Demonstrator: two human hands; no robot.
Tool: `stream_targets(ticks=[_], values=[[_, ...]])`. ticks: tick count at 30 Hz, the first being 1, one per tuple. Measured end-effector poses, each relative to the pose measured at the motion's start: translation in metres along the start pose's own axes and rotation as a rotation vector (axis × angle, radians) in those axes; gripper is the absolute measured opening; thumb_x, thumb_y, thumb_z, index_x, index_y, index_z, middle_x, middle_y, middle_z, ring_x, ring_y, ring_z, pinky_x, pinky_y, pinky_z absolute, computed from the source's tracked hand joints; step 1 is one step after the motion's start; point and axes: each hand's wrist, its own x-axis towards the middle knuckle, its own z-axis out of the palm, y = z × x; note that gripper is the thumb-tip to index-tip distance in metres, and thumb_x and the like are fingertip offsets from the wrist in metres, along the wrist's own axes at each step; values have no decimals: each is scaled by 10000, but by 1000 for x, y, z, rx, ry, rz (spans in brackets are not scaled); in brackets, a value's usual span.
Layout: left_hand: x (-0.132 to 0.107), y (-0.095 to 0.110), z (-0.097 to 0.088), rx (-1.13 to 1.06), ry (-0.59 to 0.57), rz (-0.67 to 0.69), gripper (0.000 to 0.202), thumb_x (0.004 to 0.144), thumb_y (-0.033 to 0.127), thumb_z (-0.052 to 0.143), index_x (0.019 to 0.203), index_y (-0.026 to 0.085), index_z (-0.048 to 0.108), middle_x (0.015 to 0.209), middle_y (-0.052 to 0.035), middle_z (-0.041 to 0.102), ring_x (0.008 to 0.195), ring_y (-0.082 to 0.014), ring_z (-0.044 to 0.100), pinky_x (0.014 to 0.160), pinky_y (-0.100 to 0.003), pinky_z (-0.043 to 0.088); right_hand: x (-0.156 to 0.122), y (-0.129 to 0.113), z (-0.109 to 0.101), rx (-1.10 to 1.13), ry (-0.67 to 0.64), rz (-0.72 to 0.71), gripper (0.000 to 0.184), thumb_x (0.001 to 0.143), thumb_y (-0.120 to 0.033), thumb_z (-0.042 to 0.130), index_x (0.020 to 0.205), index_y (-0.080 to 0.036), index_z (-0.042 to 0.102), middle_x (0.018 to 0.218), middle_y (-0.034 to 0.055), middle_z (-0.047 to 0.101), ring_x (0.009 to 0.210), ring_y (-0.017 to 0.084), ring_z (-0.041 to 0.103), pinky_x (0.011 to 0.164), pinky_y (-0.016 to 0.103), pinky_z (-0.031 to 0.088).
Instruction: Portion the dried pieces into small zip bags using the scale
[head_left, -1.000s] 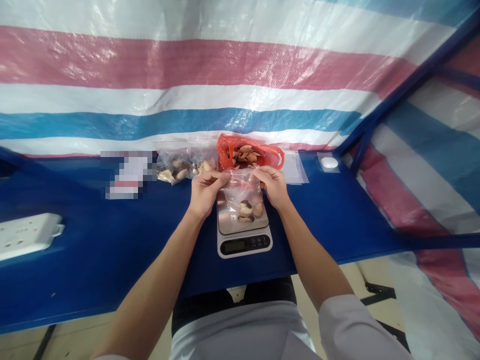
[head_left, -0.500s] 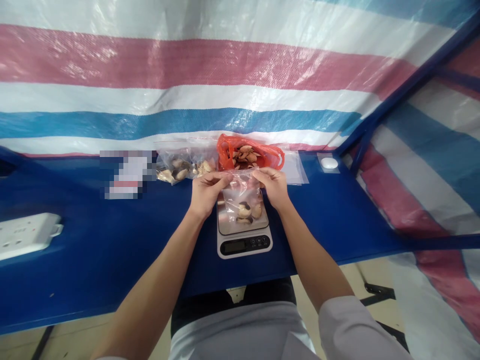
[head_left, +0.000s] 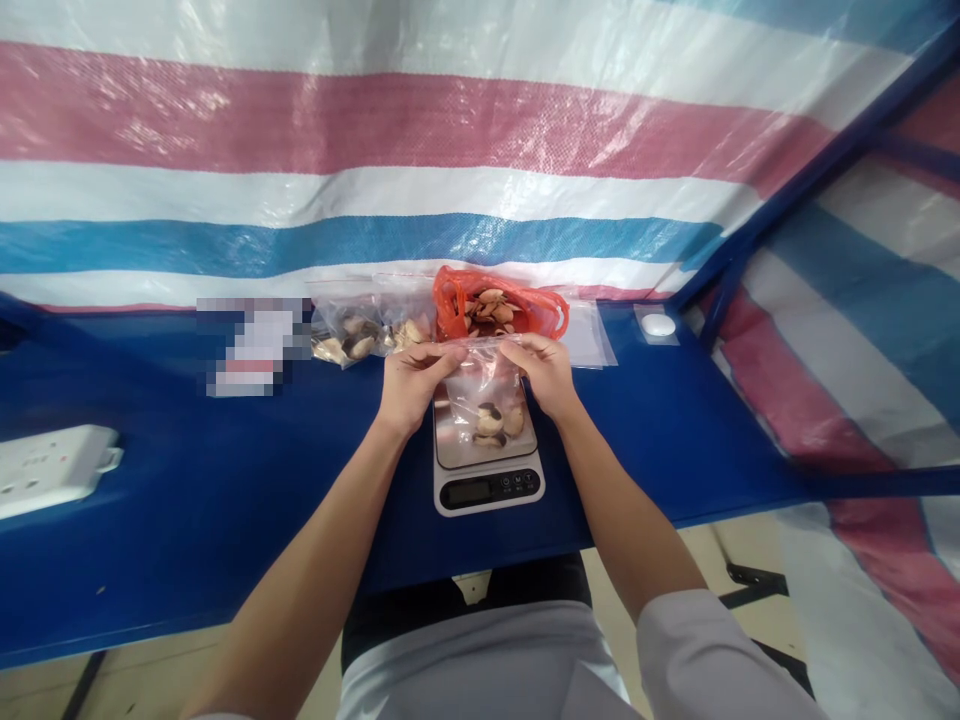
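My left hand point(head_left: 414, 385) and my right hand point(head_left: 538, 375) pinch the top edge of a transparent zip bag point(head_left: 484, 385) from either side. The bag stands on the steel plate of a digital kitchen scale point(head_left: 487, 490), with several brown-and-cream nuts point(head_left: 491, 422) at its bottom. Just beyond my fingers lies a red plastic bag point(head_left: 465, 310) holding many tan nut pieces. Left of it, close to my left hand, lies another transparent bag of nuts point(head_left: 352, 335). The scale's display is too dim to read.
A blue table point(head_left: 187, 500) carries a white power strip point(head_left: 52, 470) at the left, a pixelated item point(head_left: 255, 345), flat transparent bags point(head_left: 592, 335), and a small white round object point(head_left: 658, 325). Striped tarpaulin walls with blue frame bars stand behind and right.
My hands have slid slightly toward each other along the bag's top edge. The bag's mouth looks flatter, and the nuts inside have barely shifted.
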Motion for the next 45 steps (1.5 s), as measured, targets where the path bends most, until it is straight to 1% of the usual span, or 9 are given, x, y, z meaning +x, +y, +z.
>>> stream_targets(ticks=[3, 10, 13, 16, 19, 25, 32, 39, 45], values=[[0, -1, 0, 11, -2, 6, 363, 587, 487, 938, 761, 188, 826, 783, -64, 795, 686, -199, 714, 686, -318, 592, 0, 0, 0, -20, 8, 4, 340, 691, -554, 828, 749, -229, 743, 677, -12, 720, 594, 160, 674, 608, 310, 598], [-1, -1, 0, 19, 9, 39, 331, 563, 465, 946, 685, 192, 805, 704, -46, 772, 606, -164, 666, 613, -285, 550, -1, 3, -2, -52, 6, 0, 348, 713, -559, 811, 711, -221, 727, 664, -7, 711, 586, 154, 664, 575, 287, 571], [-1, -1, -1, 32, 2, 48, 293, 584, 442, 939, 685, 199, 809, 697, -41, 772, 607, -165, 672, 619, -282, 551, -1, 4, -1, -27, -11, 0, 354, 678, -549, 841, 763, -218, 750, 688, -10, 716, 573, 150, 657, 547, 282, 561], [-1, -2, -2, 49, -16, 52, 256, 624, 427, 922, 700, 205, 819, 703, -43, 778, 614, -171, 687, 622, -279, 558, 0, 3, 0, -3, -6, -1, 388, 628, -544, 872, 804, -215, 768, 746, -6, 733, 596, 153, 665, 559, 292, 577], [-2, -2, -2, 62, -29, 37, 256, 651, 436, 909, 722, 204, 826, 713, -48, 783, 627, -184, 702, 645, -294, 576, 0, 2, 1, -9, 11, 3, 381, 628, -545, 868, 794, -217, 769, 745, -7, 736, 618, 155, 674, 601, 302, 597], [-2, 0, 0, 58, -32, 31, 327, 611, 448, 935, 804, 200, 843, 813, -69, 808, 706, -214, 730, 701, -324, 605, -1, 1, 1, -11, 3, -20, 335, 647, -517, 862, 794, -227, 780, 719, -16, 733, 601, 151, 678, 593, 295, 600], [-4, 1, 2, 49, -3, 18, 382, 560, 468, 952, 796, 190, 841, 771, -66, 797, 649, -207, 708, 611, -304, 580, -1, 5, 2, -57, -10, -32, 358, 671, -540, 844, 839, -228, 793, 739, -4, 758, 608, 164, 690, 580, 295, 601], [-4, -1, 0, 99, -8, 33, 302, 621, 448, 919, 746, 188, 830, 710, -53, 780, 598, -179, 680, 575, -278, 547, 0, 7, -3, -56, -40, 5, 311, 702, -520, 835, 807, -232, 786, 723, -1, 764, 548, 160, 679, 517, 278, 578], [-3, 3, 0, 93, -22, 28, 344, 616, 459, 924, 802, 183, 836, 772, -68, 796, 700, -227, 733, 686, -327, 599, 0, 8, -4, -70, -22, -31, 294, 700, -517, 836, 789, -238, 810, 748, 6, 779, 640, 192, 723, 572, 302, 598]])
